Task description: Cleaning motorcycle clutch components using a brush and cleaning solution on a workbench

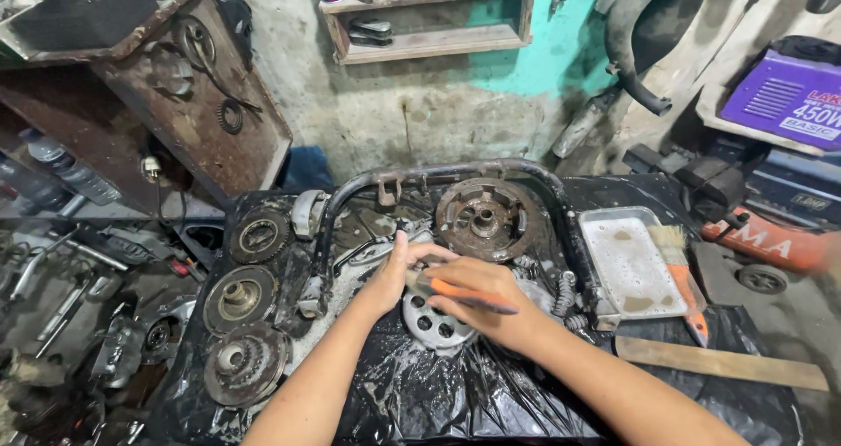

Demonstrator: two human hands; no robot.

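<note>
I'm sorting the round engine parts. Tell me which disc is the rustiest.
The large rusty rotor at the back, beyond both hands. It is brown-orange all over; the three clutch discs at left are dark grey and greasy.

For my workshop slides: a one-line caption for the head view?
Right hand brushes a round holed metal part with an orange-handled brush; left hand steadies it.

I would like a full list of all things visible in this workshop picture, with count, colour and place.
perforated disc: 1, silver, centre, under both hands
brush with orange handle: 1, in right hand
rusty flywheel: 1, brown, behind the hands
clutch discs: 3, dark, left on black sheet
metal tray: 1, grey, right
paintbrush: 1, orange handle, on tray edge
wooden strip: 1, tan, lower right
wall shelf: 1, wooden, top
left hand: 1, on disc
right hand: 1, gripping brush
</note>
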